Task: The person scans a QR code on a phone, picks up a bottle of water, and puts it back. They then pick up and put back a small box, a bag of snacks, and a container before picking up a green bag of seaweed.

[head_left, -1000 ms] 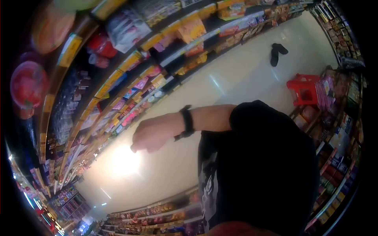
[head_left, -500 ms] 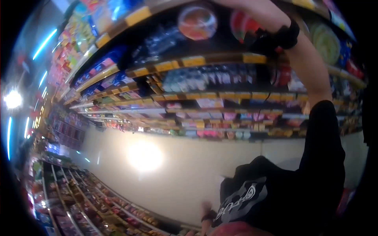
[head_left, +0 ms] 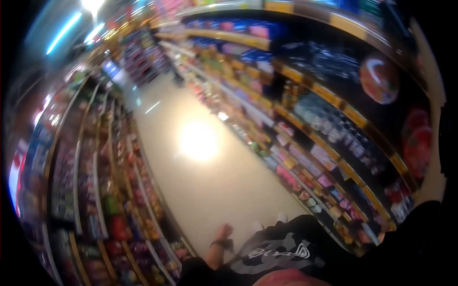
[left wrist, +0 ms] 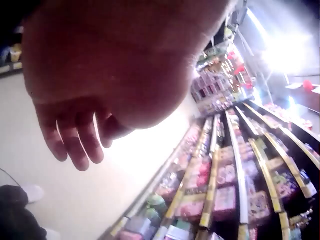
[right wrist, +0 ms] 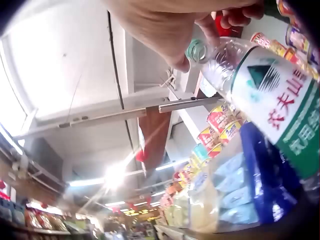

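In the right wrist view my right hand (right wrist: 165, 30) is at the top of a clear plastic water bottle (right wrist: 265, 90) with a green cap and a green and white label. The thumb lies at one side of the cap and neck, and the fingers come round the other side. My right hand is outside the head view, where only the raised right arm shows at the right edge. My left hand (left wrist: 120, 75) hangs loosely over the aisle with nothing in it, its fingers slightly bent. In the head view it appears low beside the dark shirt (head_left: 286, 248).
Tall goods shelves (head_left: 329, 162) run along the right, and more shelves (head_left: 90, 181) line the left. Between them lies a pale, shiny floor (head_left: 200, 190). Beside the bottle stand a dark blue bag (right wrist: 265, 175), light blue packs (right wrist: 232, 190) and stacked noodle cups (right wrist: 220, 120).
The head view has swung along the aisle. My right arm stretched over the floor, then rose to the shelves, and is now mostly beyond the right edge. My left hand has come into view.
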A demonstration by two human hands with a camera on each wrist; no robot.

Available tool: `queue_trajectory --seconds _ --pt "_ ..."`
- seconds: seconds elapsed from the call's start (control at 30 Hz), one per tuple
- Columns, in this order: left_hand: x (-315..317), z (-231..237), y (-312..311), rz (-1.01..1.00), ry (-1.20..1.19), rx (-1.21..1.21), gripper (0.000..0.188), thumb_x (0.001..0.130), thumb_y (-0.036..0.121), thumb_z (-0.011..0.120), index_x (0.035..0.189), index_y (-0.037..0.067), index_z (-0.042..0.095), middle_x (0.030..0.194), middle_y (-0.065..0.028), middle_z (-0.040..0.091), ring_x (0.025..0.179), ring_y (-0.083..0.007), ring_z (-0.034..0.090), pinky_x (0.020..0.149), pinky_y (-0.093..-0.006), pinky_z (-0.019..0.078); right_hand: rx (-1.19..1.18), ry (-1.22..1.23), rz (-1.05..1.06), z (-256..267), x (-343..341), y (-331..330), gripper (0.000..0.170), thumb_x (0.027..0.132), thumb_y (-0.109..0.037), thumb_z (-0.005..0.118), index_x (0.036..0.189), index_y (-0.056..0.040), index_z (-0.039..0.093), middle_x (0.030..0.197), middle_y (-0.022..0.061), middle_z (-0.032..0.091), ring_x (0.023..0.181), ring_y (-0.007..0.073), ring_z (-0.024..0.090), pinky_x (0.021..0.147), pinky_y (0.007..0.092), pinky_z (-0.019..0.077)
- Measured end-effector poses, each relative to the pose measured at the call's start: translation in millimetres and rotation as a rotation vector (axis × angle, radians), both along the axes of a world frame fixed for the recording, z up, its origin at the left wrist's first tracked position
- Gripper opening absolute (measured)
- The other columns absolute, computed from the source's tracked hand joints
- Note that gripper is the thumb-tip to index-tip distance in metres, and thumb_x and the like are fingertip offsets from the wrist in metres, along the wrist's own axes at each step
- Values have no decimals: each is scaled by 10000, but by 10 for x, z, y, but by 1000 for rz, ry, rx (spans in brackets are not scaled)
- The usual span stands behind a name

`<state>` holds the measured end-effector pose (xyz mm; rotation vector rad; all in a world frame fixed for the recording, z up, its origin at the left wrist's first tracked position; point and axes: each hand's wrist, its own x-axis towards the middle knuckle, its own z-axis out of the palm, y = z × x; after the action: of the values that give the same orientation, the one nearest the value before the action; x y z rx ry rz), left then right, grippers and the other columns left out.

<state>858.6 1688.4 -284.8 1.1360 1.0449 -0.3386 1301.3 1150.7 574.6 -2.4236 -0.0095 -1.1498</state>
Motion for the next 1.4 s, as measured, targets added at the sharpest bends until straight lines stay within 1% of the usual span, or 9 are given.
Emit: queue_trajectory --seconds 0.17,0.27,0.57,0.67,0.8,0.9,1.07,1.23,1.4 --pt "-6 110 -453 -197 12 2 400 965 351 618 1243 64 616 1169 -149 695 1014 -285 697 856 -432 534 39 91 63 -529 160 -33 589 929 -503 621 1217 10 654 1161 200 675 1047 295 657 911 382 510" --pt "-139 -5 -580 -160 182 -106 404 962 427 590 1241 137 620 1278 -67 661 1210 -258 603 1002 -556 436 51 123 78 -824 176 -29 553 943 -473 621 1208 11 643 1133 183 676 1015 277 659 883 373 518" --pt "-166 10 -90 95 54 -2 441 982 379 574 1316 91 582 1220 -114 681 1080 -240 661 925 -387 526 47 -133 295 -1277 -406 236 444 985 -385 618 1180 14 608 1049 132 678 917 222 665 800 346 542" --pt "318 656 -73 33 -92 91 409 985 329 592 1305 76 587 1172 -106 681 1053 -221 665 896 -356 526 106 -193 625 -1635 -1075 717 409 999 -355 618 1170 16 597 1021 114 679 885 204 667 772 336 550" --pt "985 1768 -404 -232 -551 281 415 999 248 610 1356 49 540 1211 -103 656 1126 -218 638 949 -355 514 431 331 1489 -2316 -1990 1772 492 972 -472 666 1140 -17 586 1009 106 689 940 186 689 816 348 562" --pt "1200 3017 -858 -460 -893 67 556 957 183 687 1438 35 452 1314 -117 599 1249 -229 568 1053 -378 469 183 606 1633 -2533 -2038 1888 416 969 -395 691 1110 -11 615 1018 120 699 944 210 696 829 348 547" --pt "1191 4241 -1472 -716 -1206 245 774 845 216 829 1478 45 418 1395 -130 549 1329 -248 500 1141 -418 378 73 736 1728 -2748 -1991 2053 349 959 -291 705 1147 -10 622 1039 134 698 947 250 698 846 354 531" --pt "1393 4225 -1638 -671 -1223 317 791 779 197 865 1456 68 477 1315 -131 608 1248 -249 564 1072 -399 428 -259 185 1569 -2735 -1999 2082 326 884 -244 760 1084 -23 629 895 126 634 801 257 665 721 358 526" --pt "1342 4195 -1597 -673 -1181 360 693 752 242 888 1349 65 584 1173 -107 678 1117 -234 643 992 -384 482 -207 336 1251 -2718 -2052 1914 334 826 -289 822 903 -30 626 662 87 600 508 260 604 498 332 479"
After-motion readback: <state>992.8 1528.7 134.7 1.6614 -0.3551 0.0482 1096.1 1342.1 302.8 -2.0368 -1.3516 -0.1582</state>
